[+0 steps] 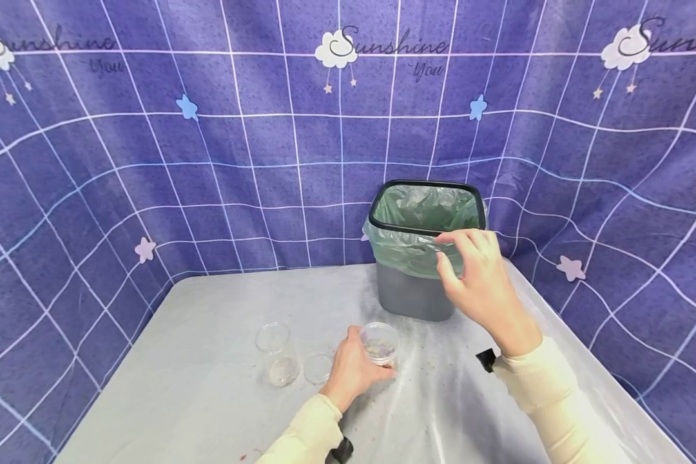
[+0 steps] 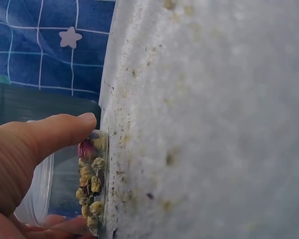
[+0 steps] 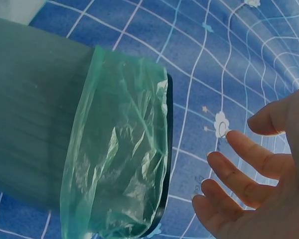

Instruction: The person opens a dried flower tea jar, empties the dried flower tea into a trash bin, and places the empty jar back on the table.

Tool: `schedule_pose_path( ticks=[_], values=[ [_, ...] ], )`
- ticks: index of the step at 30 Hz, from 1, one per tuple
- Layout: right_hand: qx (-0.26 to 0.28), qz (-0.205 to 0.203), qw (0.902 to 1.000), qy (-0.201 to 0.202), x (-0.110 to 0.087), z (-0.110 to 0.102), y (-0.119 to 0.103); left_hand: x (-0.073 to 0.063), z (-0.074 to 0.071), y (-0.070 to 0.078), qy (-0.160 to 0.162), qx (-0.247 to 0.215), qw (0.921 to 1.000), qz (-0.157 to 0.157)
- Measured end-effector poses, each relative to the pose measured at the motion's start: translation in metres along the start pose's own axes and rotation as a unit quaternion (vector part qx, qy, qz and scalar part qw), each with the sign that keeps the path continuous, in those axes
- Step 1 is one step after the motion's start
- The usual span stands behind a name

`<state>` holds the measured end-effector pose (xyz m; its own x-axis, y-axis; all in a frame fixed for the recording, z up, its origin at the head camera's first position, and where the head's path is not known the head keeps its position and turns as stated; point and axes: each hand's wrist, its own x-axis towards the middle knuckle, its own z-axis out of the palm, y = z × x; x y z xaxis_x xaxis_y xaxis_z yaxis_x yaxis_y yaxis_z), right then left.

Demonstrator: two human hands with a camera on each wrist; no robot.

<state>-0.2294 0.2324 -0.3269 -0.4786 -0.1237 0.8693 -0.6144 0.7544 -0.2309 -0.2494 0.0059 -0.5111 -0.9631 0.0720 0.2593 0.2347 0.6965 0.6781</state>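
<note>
My left hand point(image 1: 356, 367) grips a clear plastic jar point(image 1: 381, 336) that stands upright on the table, thumb on one side and fingers on the other. Dried flower buds point(image 2: 92, 184), yellowish with a dark pink one, fill the bottom of the jar. At the near rim of the grey bin point(image 1: 414, 293), my right hand point(image 1: 481, 277) hovers with thumb and fingers apart. Nothing shows between its fingers in the right wrist view. The bin has a green plastic bag point(image 3: 122, 149) folded over its rim.
Left of the left hand stands another clear container point(image 1: 275, 354), with a clear round lid point(image 1: 318, 369) flat beside it. Small crumbs point(image 2: 169, 157) dot the pale tabletop point(image 1: 220, 399). A purple-blue grid curtain point(image 1: 267, 148) surrounds the table's back and sides.
</note>
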Motion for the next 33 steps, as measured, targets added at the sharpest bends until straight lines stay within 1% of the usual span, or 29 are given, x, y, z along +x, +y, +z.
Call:
schedule_pose_path(
  ticks=[3,6,15,19,24,27,33],
  values=[
    [0.006,-0.005,1.0000,0.001,0.000,0.002,-0.003,0.001,-0.002,0.000,0.005,-0.016,0.9996,0.023],
    [0.011,-0.009,0.9999,0.002,0.001,0.004,-0.007,0.003,-0.010,0.004,0.011,-0.029,0.9985,0.044],
    [0.030,-0.018,0.9994,0.008,0.004,0.010,-0.022,0.013,-0.047,0.026,0.030,-0.066,0.9948,0.071],
    [0.043,-0.022,0.9988,0.010,0.005,0.013,-0.027,0.017,-0.064,0.033,0.045,-0.082,0.9921,0.084],
    [0.055,-0.021,0.9982,0.016,0.007,0.016,-0.033,0.018,-0.084,0.045,0.067,-0.090,0.9886,0.100],
    [0.060,-0.019,0.9979,0.017,0.008,0.017,-0.037,0.017,-0.094,0.051,0.078,-0.091,0.9870,0.106],
    [0.077,-0.014,0.9969,0.011,0.009,0.020,-0.047,0.016,-0.108,0.057,0.101,-0.106,0.9801,0.134]
  ],
)
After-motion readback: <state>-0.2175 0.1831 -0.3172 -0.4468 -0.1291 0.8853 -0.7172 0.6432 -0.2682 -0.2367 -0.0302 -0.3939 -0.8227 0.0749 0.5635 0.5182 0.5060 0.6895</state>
